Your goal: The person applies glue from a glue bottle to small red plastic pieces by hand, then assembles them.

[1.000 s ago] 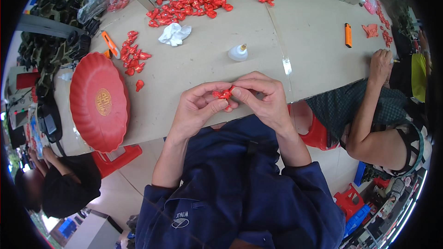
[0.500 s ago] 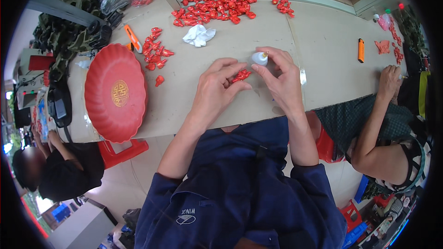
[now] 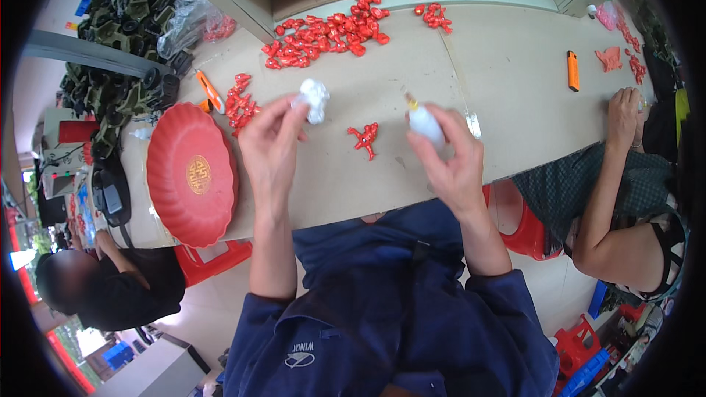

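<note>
A crumpled white tissue (image 3: pixel 315 99) is pinched between the thumb and fingers of my left hand (image 3: pixel 270 136), just above the table. My right hand (image 3: pixel 457 165) is wrapped round a small white squeeze bottle (image 3: pixel 426 125) with a yellowish nozzle pointing up and away from me. Between my hands, a small shiny red plastic piece (image 3: pixel 365 138) with several short arms lies on the table, touched by neither hand. Several similar red pieces (image 3: pixel 240 106) are heaped left of my left hand.
A scalloped red tray (image 3: pixel 165 198) stands at the left, near an orange utility knife (image 3: pixel 209 92). A large pile of red pieces (image 3: pixel 327 35) lies at the back. An orange tool (image 3: pixel 573 71) sits to the right. Beside it are a co-worker's hands (image 3: pixel 624 117).
My left hand has let go of the red piece, which now lies on the table, and has taken up the tissue further left. The bottle in my right hand has tilted and come nearer me.
</note>
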`<action>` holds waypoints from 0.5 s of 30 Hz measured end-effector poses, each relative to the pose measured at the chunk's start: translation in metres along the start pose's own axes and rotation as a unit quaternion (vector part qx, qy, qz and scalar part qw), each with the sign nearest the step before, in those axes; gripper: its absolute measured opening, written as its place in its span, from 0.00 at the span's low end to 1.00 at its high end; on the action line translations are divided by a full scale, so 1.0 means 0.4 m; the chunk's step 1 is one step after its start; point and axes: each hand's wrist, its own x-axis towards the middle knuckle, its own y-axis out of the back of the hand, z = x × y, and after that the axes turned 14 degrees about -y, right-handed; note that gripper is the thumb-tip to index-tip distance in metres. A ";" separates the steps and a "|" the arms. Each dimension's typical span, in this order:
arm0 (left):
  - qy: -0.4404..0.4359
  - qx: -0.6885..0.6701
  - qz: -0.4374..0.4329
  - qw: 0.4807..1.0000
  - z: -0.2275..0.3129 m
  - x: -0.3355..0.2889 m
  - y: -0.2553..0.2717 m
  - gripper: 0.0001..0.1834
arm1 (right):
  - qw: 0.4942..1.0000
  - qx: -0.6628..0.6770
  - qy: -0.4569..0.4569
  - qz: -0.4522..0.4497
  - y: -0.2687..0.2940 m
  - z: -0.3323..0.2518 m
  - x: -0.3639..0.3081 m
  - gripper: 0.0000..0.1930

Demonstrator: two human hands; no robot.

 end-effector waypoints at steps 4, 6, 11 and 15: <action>0.043 -0.261 0.028 0.964 0.028 -0.098 0.004 0.09 | 0.995 -0.037 0.032 -0.087 -0.003 -0.066 -0.073 0.16; 0.060 -0.304 0.031 0.950 0.037 -0.134 -0.004 0.09 | 0.992 -0.023 0.038 -0.116 -0.023 -0.067 -0.100 0.16; 0.081 -0.449 0.018 0.890 0.045 -0.170 0.005 0.10 | 0.990 -0.058 0.028 -0.125 -0.043 -0.051 -0.129 0.16; 0.090 -0.504 -0.004 0.859 0.022 -0.194 0.020 0.09 | 0.986 -0.074 0.019 -0.151 -0.044 -0.058 -0.144 0.16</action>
